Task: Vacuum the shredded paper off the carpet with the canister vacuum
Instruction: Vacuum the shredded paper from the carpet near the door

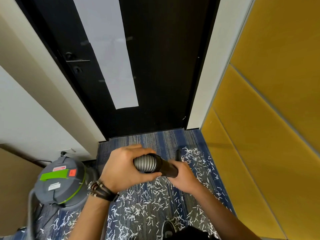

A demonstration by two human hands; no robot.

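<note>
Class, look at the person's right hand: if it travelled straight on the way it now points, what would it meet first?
Most likely the left hand, which grips the ribbed hose just past the black tube that the right hand holds. With only one view, depth is uncertain.

The picture is bright and even, with soft light that may come from above, and only faint shadows lie on the carpet [142,139]. The wide lens bends straight lines, so the door [164,75] and the yellow wall [268,118] lean and stretch near the edges. The middle is sharp, but the vacuum [60,181] looks a bit blurry, and the glass strip [110,58] has a dull shine.
</note>
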